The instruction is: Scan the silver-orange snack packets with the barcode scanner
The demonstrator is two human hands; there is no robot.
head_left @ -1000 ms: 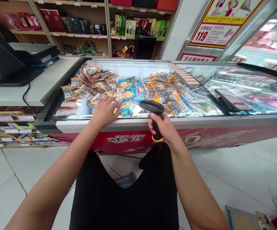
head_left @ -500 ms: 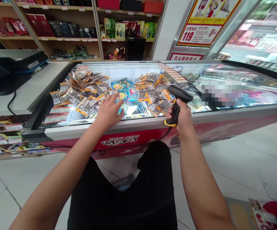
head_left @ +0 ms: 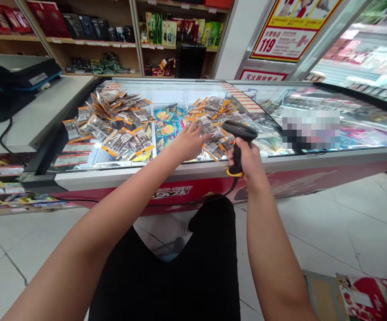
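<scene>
My right hand (head_left: 251,160) is wrapped round the handle of a black barcode scanner (head_left: 239,129) with a yellow ring at its base; its cable hangs down over the front of the freezer. My left hand (head_left: 193,141) reaches over the near edge of the right pile of small clear packets with orange edges (head_left: 213,109). Its fingers are spread, and I cannot tell whether they touch the packets. Another pile of such packets (head_left: 113,118) lies on the left of the glass top. Between the piles, blue packages (head_left: 166,125) show.
A long chest freezer (head_left: 126,178) with a red front runs across before me. To the left stands a counter (head_left: 59,104) with a dark device (head_left: 9,89). Shelves (head_left: 96,42) rise behind. A printed box (head_left: 370,296) is on the floor at lower right.
My left hand has moved right, from the middle over the blue packages to the right pile. The scanner in my right hand has shifted slightly left. The view has tilted down a little.
</scene>
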